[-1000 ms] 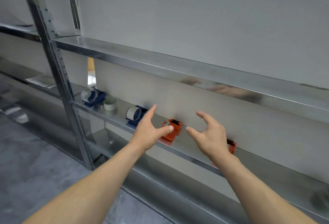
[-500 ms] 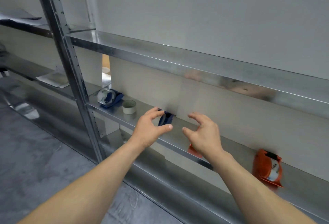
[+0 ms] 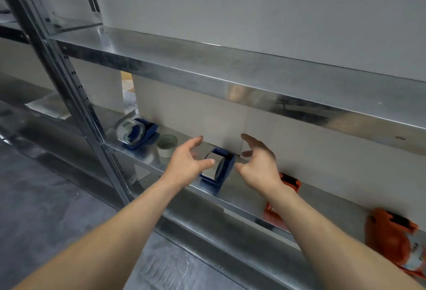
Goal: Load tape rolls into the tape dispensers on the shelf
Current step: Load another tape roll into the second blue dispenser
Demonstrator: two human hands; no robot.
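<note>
A blue tape dispenser (image 3: 224,171) with a grey roll in it stands on the metal shelf (image 3: 143,159), between my two hands. My left hand (image 3: 186,165) hovers at its left side, fingers spread, thumb close to the roll. My right hand (image 3: 259,166) is open just to its right, holding nothing. Further left stands a second blue dispenser (image 3: 137,134) with a roll, and beside it a loose tape roll (image 3: 167,145). An orange dispenser (image 3: 287,183) is partly hidden behind my right wrist. Another orange dispenser (image 3: 394,241) stands at far right.
A steel upright post (image 3: 69,82) runs down the left side. An upper shelf (image 3: 230,75) overhangs the working shelf, with a white back panel behind. A lower shelf rail (image 3: 207,239) and grey floor lie below. Papers (image 3: 46,107) lie on the neighbouring shelf at left.
Both hands have shifted left along the shelf from the orange dispenser to either side of the blue dispenser. The view has moved left and closer with them.
</note>
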